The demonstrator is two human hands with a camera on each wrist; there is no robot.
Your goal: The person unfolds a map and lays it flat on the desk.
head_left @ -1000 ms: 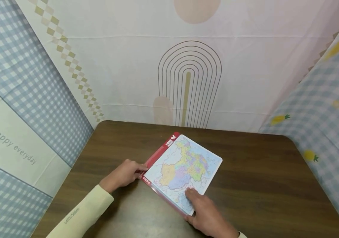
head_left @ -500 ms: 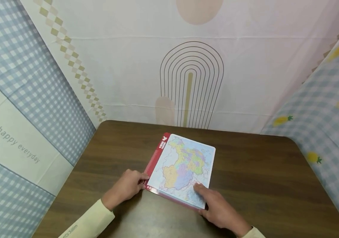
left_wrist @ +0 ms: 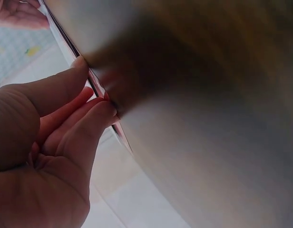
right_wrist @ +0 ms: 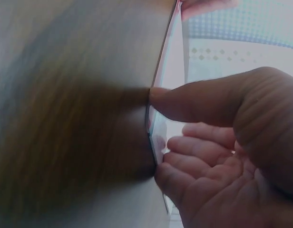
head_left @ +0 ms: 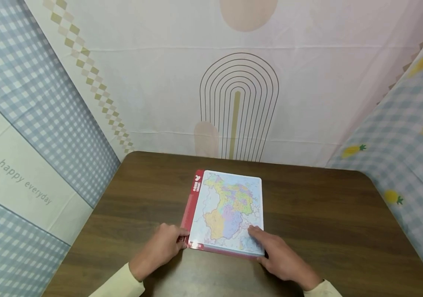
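Note:
A flat rectangular map board (head_left: 222, 214) lies on the brown table, printed with a many-coloured map on pale blue. A red strip with white lettering runs down its left side, and more red shows along the near edge. At the near left corner my left hand (head_left: 163, 245) pinches the board, fingers on the red strip and thumb at the edge. My right hand (head_left: 280, 255) grips the near right corner, its fingers lying over the map and its thumb against the near edge. Both wrist views show thumb and fingers meeting the thin edge of the board (right_wrist: 171, 61).
The wooden table (head_left: 326, 222) reaches to a white patterned cloth (head_left: 152, 90) hanging behind it. Blue checked cloths hang on the left (head_left: 48, 95) and on the right (head_left: 400, 161).
The map board has turned counterclockwise on the table, from lying diagonally to nearly square with the near edge. Both hands have kept their corners, the left moving nearer, the right shifting rightward.

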